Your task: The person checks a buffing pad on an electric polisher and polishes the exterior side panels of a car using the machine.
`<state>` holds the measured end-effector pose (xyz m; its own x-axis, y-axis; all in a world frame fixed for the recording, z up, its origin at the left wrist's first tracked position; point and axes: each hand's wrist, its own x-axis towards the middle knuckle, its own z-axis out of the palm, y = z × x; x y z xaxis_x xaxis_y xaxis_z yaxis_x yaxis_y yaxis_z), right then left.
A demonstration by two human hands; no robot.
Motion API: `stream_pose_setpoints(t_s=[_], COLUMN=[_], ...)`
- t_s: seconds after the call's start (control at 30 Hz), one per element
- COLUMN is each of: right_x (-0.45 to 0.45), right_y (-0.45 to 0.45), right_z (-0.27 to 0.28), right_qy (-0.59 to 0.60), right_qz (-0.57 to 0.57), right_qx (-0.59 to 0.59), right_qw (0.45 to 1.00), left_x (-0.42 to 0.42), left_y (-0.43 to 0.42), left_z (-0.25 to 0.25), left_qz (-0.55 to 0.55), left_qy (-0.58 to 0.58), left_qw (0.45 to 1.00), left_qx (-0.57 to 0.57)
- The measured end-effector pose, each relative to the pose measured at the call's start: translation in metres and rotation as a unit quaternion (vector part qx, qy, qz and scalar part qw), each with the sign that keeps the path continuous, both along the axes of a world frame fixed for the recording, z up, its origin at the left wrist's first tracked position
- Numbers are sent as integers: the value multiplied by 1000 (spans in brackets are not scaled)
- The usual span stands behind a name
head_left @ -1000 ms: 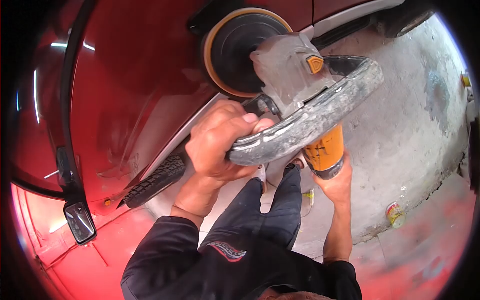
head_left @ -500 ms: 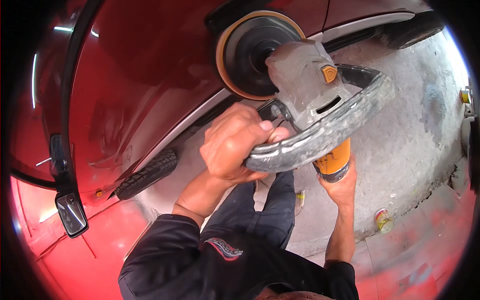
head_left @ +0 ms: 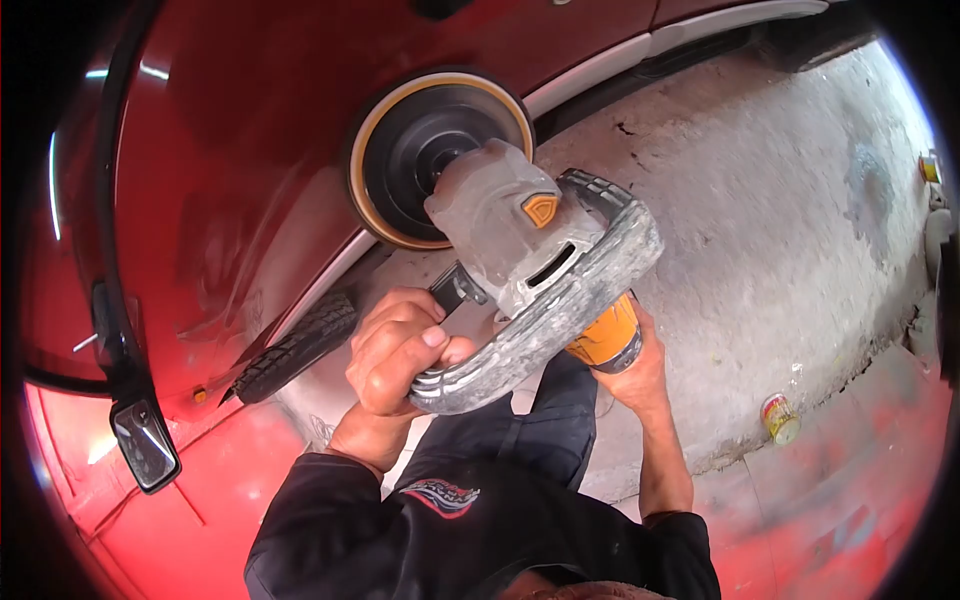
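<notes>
A rotary polisher (head_left: 495,220) with a grey gear head and an orange body is in both my hands. My left hand (head_left: 388,358) is closed around the left end of its curved, scuffed black handle (head_left: 545,330). Lower on the right, my right hand (head_left: 638,372) wraps the orange body (head_left: 608,338); part of its grip is hidden behind the tool. The round black pad with an orange rim (head_left: 405,125) lies against or very close to the glossy red car door (head_left: 250,150), and contact cannot be made out.
A side mirror (head_left: 145,445) sticks out at the lower left, near a tyre (head_left: 300,345). Light trim (head_left: 600,70) runs along the car's lower edge. On the concrete floor (head_left: 740,250) stands a small can (head_left: 780,418); another can (head_left: 930,168) is at the far right.
The polisher and both hands have moved left and down in view, the pad shifting along the red door. Both hands keep their hold.
</notes>
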<state>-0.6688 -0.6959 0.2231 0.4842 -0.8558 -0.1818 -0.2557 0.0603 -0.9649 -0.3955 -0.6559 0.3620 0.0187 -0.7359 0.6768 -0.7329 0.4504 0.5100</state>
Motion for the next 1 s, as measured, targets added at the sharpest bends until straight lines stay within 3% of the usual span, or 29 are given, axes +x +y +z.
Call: stream_pose_setpoints(t_s=[0.33,0.43,0.53,0.63,0.77,0.87,1.0], right_x=[-19,-8,9,35,48,53,46], right_y=[-28,-26,0,52,45,42,-10], right_z=[-45,-63,-85,-119,-94,-107,-82], right_qy=[9,-40,-41,-144,-115,-163,-129], right_qz=[-96,-97,-65,-64,-18,-51,-79], right_qx=[33,69,122,258,222,306,170], right_qw=[995,992,990,953,968,937,974], left_x=[-46,-46,-46,-40,-45,-61,-85], left_y=[-122,-125,-98,-74,-87,-119,-176], left_z=[-14,-17,-14,-21,-18,-16,-16], left_qz=[-46,-77,-35,-32,-53,-65,-91], left_qy=[-48,-96,-161,-185,-205,-220,-238], left_qw=[997,992,984,973,957,959,962], left_qx=[-50,-6,71,135,198,168,96])
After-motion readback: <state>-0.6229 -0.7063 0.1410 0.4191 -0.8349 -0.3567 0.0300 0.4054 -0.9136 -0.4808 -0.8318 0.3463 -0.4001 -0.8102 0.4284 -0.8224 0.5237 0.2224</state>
